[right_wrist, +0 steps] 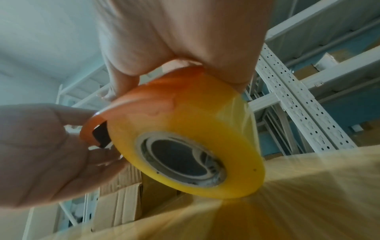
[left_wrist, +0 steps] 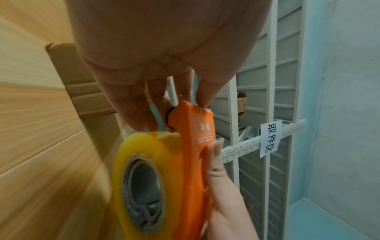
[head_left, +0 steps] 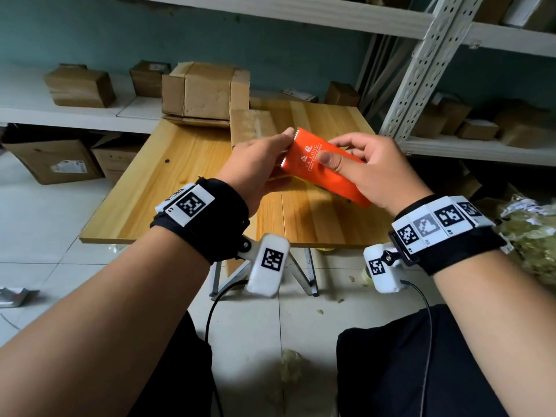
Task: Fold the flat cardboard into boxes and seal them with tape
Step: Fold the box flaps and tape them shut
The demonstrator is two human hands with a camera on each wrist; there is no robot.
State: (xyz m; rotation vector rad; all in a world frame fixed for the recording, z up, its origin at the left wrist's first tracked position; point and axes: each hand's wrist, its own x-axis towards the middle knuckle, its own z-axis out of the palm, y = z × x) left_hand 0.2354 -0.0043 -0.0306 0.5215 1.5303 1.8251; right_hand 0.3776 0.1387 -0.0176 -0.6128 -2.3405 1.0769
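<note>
Right now both hands are busy with the orange tape dispenser [head_left: 323, 167], held in the air above the middle of the wooden table [head_left: 168, 188]. The right hand [head_left: 373, 173] wraps its fingers around the body, thumb pressed on top, which steadies the yellowish tape roll [right_wrist: 185, 146] underneath. The left hand [head_left: 255, 167] pinches at the toothed cutter end with thumb and fingertips, probably hunting for the loose tape end. At twelve o'clock on the table lies a flat cardboard piece [head_left: 251, 127], and at eleven o'clock a folded box [head_left: 207, 91] sits on more cardboard. Sealing, I'd say, hasn't begun.
</note>
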